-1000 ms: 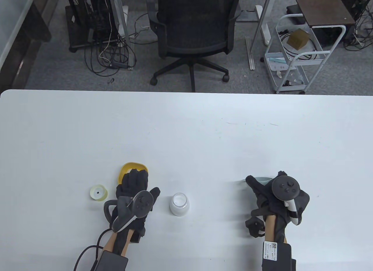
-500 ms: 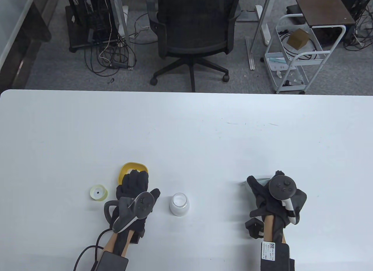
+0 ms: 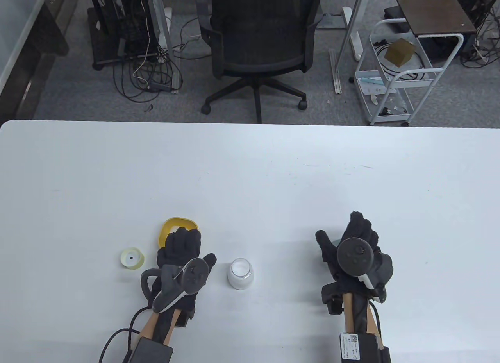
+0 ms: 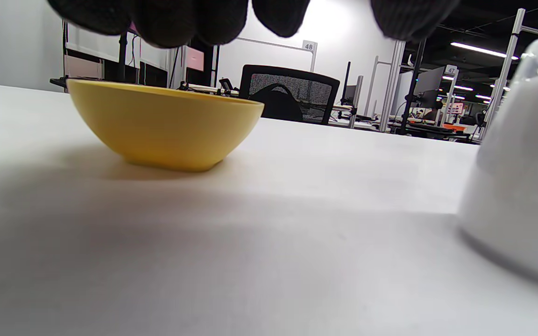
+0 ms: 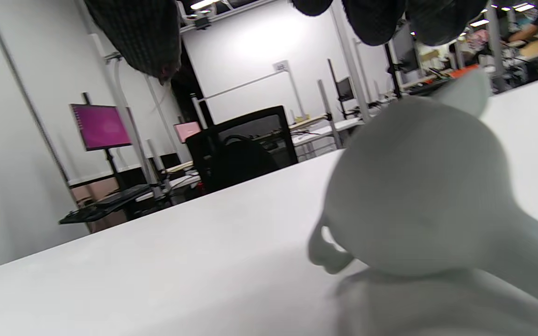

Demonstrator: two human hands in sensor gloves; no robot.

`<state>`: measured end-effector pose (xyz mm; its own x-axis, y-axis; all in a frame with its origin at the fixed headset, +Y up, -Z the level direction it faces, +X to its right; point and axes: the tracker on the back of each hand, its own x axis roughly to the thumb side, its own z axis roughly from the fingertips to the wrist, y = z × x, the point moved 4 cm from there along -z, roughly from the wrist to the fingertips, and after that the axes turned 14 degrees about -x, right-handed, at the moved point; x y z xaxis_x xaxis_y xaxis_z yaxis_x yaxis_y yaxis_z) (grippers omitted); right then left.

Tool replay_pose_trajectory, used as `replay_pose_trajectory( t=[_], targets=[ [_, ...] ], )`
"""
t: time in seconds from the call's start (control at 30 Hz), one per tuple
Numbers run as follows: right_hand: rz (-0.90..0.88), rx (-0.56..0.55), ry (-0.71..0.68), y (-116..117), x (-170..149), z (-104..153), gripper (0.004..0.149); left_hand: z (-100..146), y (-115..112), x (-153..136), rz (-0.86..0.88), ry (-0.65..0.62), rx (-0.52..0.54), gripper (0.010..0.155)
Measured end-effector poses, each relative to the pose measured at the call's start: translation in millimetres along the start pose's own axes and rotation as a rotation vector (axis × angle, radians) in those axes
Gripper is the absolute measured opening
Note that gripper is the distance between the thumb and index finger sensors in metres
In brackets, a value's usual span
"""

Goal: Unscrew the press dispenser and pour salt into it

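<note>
Table [image 3: 250,175] top was smooth matt white, faint scuffs. Yellow bowl [image 4: 164,126] looked like matt plastic. Jar [image 3: 240,274] right of the bowl: clear glossy glass or plastic, white grains inside. Grey funnel [image 5: 418,196] looked smooth, matt plastic. Gloves on left hand [image 3: 180,253] and right hand [image 3: 353,245] were black knit cloth.

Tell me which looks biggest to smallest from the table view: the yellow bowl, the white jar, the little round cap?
1. Yellow bowl, though the left hand hides part of it
2. White jar
3. Round cap, only slightly smaller than the jar
</note>
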<state>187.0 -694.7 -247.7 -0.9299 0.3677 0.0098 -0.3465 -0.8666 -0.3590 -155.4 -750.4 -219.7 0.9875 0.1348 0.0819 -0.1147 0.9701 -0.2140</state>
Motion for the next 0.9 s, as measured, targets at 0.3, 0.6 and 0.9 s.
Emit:
replay_pose_trajectory(
  t=[0.3,0.6,0.9],
  targets=[
    [0.138,0.028,-0.431,25.7,81.8,29.7,0.087,1.3,-4.0,10.3,-0.096,-0.014,-0.008,0.089],
    [0.203,0.116,-0.501,52.2,91.6,40.8,0.084,0.5,-6.8,11.8,-0.107,-0.020,-0.011,0.089],
    [0.207,0.122,-0.500,52.0,90.1,41.0,0.084,0.4,-7.2,12.2,-0.103,-0.024,-0.014,0.089]
  ],
)
